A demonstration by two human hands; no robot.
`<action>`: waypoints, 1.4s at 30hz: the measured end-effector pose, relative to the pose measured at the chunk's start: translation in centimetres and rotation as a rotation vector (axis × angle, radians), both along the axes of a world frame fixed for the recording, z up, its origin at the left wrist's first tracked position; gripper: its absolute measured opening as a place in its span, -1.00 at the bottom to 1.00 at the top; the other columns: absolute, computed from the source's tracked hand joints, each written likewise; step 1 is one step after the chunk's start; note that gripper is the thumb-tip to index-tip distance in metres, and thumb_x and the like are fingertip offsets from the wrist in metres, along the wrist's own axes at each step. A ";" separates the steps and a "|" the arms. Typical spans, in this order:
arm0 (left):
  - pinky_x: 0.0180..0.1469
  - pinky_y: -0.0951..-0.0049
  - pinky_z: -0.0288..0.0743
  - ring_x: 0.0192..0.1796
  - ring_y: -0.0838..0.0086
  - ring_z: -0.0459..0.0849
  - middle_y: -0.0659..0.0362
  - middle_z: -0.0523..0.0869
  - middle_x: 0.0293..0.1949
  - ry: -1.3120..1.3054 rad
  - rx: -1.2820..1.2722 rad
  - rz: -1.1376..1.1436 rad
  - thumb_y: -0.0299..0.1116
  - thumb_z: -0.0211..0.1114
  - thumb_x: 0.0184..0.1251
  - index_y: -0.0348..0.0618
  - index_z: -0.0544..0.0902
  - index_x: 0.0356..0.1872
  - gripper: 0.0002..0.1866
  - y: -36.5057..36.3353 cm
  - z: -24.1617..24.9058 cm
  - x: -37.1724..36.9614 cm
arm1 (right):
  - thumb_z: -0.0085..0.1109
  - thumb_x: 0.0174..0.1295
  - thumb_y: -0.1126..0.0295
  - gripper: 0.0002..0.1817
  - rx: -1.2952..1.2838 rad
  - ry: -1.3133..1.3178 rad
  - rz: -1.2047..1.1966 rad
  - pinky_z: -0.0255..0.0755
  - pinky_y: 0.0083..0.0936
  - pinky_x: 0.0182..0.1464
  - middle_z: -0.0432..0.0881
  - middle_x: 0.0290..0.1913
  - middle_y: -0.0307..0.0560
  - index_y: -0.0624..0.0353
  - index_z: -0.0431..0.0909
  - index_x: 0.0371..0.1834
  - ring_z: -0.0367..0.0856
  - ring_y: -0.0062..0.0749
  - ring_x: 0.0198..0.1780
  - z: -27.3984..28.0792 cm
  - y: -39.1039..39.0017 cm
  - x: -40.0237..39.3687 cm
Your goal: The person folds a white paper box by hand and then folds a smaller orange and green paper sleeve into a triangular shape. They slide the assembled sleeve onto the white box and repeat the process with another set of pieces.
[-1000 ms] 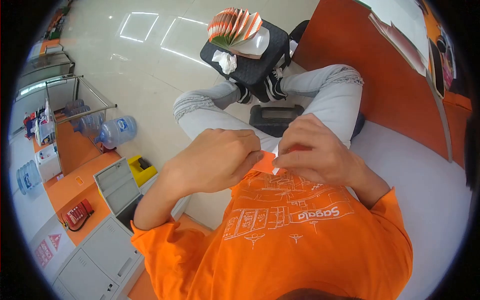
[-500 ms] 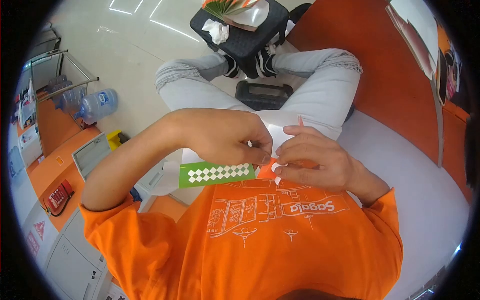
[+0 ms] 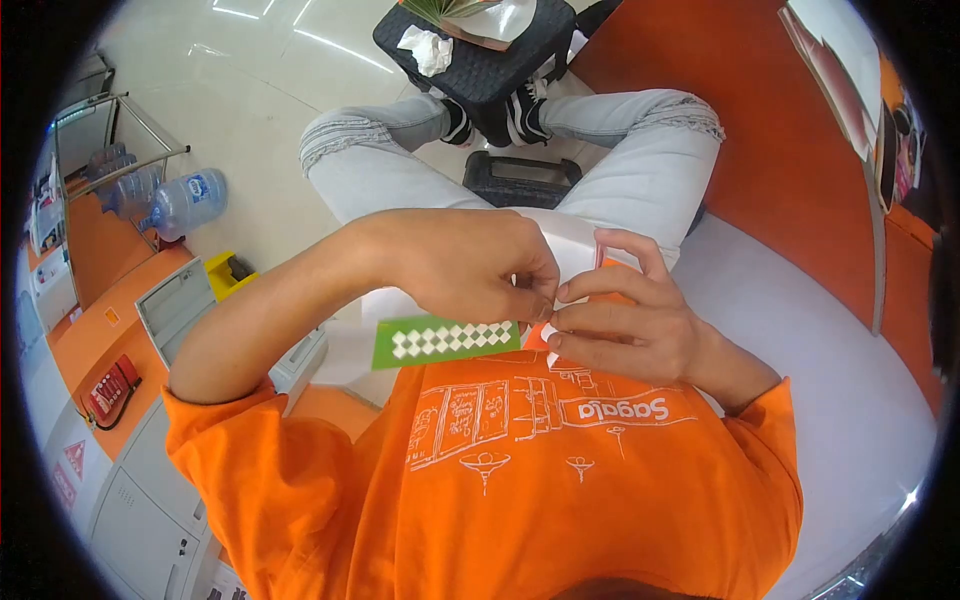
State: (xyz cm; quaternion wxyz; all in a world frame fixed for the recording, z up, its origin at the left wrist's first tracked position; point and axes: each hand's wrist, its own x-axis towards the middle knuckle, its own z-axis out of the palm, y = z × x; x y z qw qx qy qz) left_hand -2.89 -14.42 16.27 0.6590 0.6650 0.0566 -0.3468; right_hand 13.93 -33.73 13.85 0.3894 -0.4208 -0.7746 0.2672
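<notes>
Above my lap is a green paper strip [image 3: 450, 342] with rows of white diamonds, and orange paper [image 3: 537, 335] adjoins its right end. My left hand [image 3: 480, 265] arches over the strip, with thumb and forefinger pinched together at the orange part. Whatever lies between those fingertips is hidden. My right hand [image 3: 635, 310] is closed around the orange paper, thumb below and fingers above, with the forefinger raised. Small white bits show by its thumb. White paper [image 3: 570, 238] lies behind the hands, and another white piece [image 3: 345, 350] extends left of the strip.
Ahead is a black stool [image 3: 480, 75] holding crumpled white tissue [image 3: 427, 50] and a fanned paper piece [image 3: 455, 12]. A black object with a handle [image 3: 520, 180] sits between my legs. Water bottles [image 3: 185, 203] and a fire extinguisher [image 3: 112, 388] are at left. An orange-brown panel [image 3: 660, 60] borders my right.
The green strip and my left hand have shifted slightly right. The pinched fingertips are now closer to the right hand, whose forefinger has lifted higher.
</notes>
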 end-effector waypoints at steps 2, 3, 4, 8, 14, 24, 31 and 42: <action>-0.34 0.46 0.42 -0.43 0.57 0.55 0.20 0.71 -0.47 0.013 0.020 -0.010 -0.33 0.25 0.59 -0.28 0.76 -0.16 -0.78 0.0 -0.2 -0.1 | 0.52 0.05 0.44 -0.86 0.019 -0.033 -0.011 0.26 0.16 0.50 0.73 -0.15 -0.35 0.03 0.78 -0.32 0.67 -0.41 0.08 -0.1 0.0 -0.1; -0.34 0.46 0.42 -0.43 0.57 0.55 0.20 0.71 -0.47 0.013 0.020 -0.012 -0.33 0.25 0.59 -0.28 0.76 -0.16 -0.78 -0.1 -0.4 -0.4 | 0.52 0.03 0.44 -0.87 0.036 -0.036 -0.017 0.26 0.16 0.49 0.72 -0.16 -0.36 0.03 0.78 -0.34 0.66 -0.41 0.08 -0.3 -0.1 -0.2; -0.28 0.49 0.46 -0.37 0.59 0.60 0.20 0.76 -0.41 0.068 -0.041 0.052 -0.35 0.27 0.59 -0.29 0.76 -0.14 -0.79 -0.3 -0.7 -0.8 | 0.52 0.02 0.44 -0.87 0.053 -0.039 -0.023 0.27 0.16 0.48 0.71 -0.17 -0.37 0.03 0.77 -0.36 0.65 -0.40 0.08 -0.4 -0.1 -0.2; -0.08 0.56 0.58 -0.18 0.63 0.73 0.20 0.86 -0.20 0.122 -0.187 0.181 -0.42 0.32 0.58 -0.35 0.76 -0.04 -0.82 -0.8 -1.7 -1.9 | 0.51 0.01 0.44 -0.88 0.084 -0.058 -0.039 0.27 0.16 0.48 0.70 -0.16 -0.37 0.03 0.76 -0.38 0.64 -0.38 0.07 -0.6 0.1 -0.3; -0.07 0.59 0.61 -0.18 0.60 0.74 0.20 0.83 -0.17 0.195 -0.534 0.436 -0.51 0.38 0.47 -0.38 0.76 -0.02 -0.83 -3.4 -4.5 -5.2 | 0.50 -0.04 0.44 -0.84 0.145 -0.046 -0.052 0.41 -0.09 0.32 0.69 -0.17 -0.36 0.06 0.76 -0.35 0.62 -0.36 0.03 -1.3 -0.3 -0.4; 0.04 0.57 0.63 -0.06 0.60 0.75 0.18 0.82 -0.10 0.209 -0.620 0.682 -0.55 0.37 0.53 -0.36 0.72 0.02 -0.85 -8.0 -6.6 -7.5 | 0.47 0.03 0.42 -0.74 0.025 -0.008 0.016 0.45 -0.48 -0.25 0.70 -0.23 -0.25 0.19 0.78 -0.17 0.64 -0.43 -0.29 -3.0 -1.9 -1.1; 0.08 0.53 0.59 -0.02 0.60 0.71 0.20 0.77 -0.09 0.097 -0.526 0.761 -0.52 0.30 0.58 -0.33 0.65 -0.01 -0.89 -8.1 -5.7 -8.0 | 0.44 0.16 0.62 -0.72 -0.426 0.359 -0.129 0.59 -0.47 -0.16 0.77 -0.21 -0.09 0.28 0.72 -0.04 0.76 -0.30 -0.22 -0.9 -1.5 -2.5; 0.05 0.53 0.58 -0.02 0.62 0.70 0.23 0.71 -0.07 -0.074 -0.322 0.974 -0.45 0.26 0.64 -0.30 0.61 0.04 -0.86 -7.9 -5.5 -6.4 | 0.50 0.24 0.55 -0.74 -0.738 0.551 -0.437 0.60 -0.53 -0.05 0.78 -0.26 -0.09 0.28 0.58 -0.11 0.77 -0.49 -0.23 -0.3 1.0 -2.8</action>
